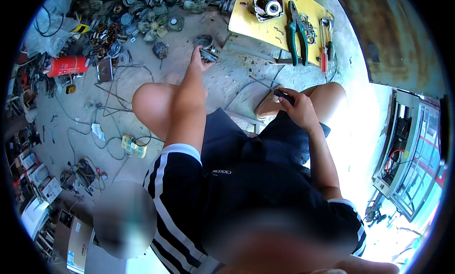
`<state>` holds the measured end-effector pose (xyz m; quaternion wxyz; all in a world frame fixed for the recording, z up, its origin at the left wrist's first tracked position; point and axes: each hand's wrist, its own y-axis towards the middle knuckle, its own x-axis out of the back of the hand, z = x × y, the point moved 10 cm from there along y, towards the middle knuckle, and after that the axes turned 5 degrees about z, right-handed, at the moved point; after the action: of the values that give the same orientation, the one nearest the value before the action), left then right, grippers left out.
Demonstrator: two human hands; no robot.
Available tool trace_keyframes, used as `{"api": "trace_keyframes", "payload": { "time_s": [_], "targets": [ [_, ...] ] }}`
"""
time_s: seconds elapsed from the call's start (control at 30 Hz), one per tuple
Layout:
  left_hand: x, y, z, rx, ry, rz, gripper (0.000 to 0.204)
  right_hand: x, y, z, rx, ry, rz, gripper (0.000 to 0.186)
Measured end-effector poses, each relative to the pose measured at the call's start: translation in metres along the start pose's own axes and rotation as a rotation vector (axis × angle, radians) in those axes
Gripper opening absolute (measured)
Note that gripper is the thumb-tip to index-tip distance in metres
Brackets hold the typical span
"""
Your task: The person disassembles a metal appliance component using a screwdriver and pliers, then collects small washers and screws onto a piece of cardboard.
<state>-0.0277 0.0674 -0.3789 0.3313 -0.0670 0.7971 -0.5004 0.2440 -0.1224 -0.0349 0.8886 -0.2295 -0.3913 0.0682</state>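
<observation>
Stretched out over the floor ahead, my left hand (pixel 199 60) is closed on a grey metal motor part (pixel 208 55), with the thumb along its near side. A second round metal motor part (pixel 203 40) lies just beyond it. Above my right knee, my right hand (pixel 302 111) wraps round the black handle of a screwdriver-like tool (pixel 284 97). A thin dark shaft seems to run from it up and to the left; its tip is hard to make out. On the yellow-topped low table (pixel 253 34) stands an opened motor housing (pixel 268 7), with green-handled pliers (pixel 297 34) beside it.
Also on the table are a red-handled screwdriver (pixel 324 48), a wrench (pixel 330 37) and small rings (pixel 309 29). Motor scraps (pixel 156 22) pile up at the far left, near a red cylinder (pixel 67 65). Cables (pixel 113 108) trail across the floor. A small dark motor (pixel 160 49) lies nearby.
</observation>
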Motion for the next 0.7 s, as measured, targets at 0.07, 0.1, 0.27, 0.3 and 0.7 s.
{"api": "trace_keyframes", "payload": {
  "time_s": [0.07,0.1,0.27,0.3,0.7],
  "targets": [
    [0.003,0.023,-0.006,-0.067,-0.11,-0.048,0.066,0.0,-0.001,0.005,0.002,-0.011,0.0,0.036],
    [0.008,0.043,-0.01,-0.101,-0.129,-0.006,0.062,-0.001,-0.003,0.007,-0.01,0.001,0.017,0.037],
    [0.027,0.102,-0.048,-0.376,-0.21,-0.085,0.041,0.0,-0.003,0.01,-0.043,0.014,0.063,0.037],
    [0.02,0.103,-0.051,-0.423,-0.156,-0.114,0.04,0.001,-0.003,0.009,-0.046,0.005,0.048,0.037],
    [-0.123,-0.098,-0.158,-1.044,0.365,-0.303,0.044,0.015,-0.015,0.007,0.001,0.08,-0.006,0.037]
  ]
}}
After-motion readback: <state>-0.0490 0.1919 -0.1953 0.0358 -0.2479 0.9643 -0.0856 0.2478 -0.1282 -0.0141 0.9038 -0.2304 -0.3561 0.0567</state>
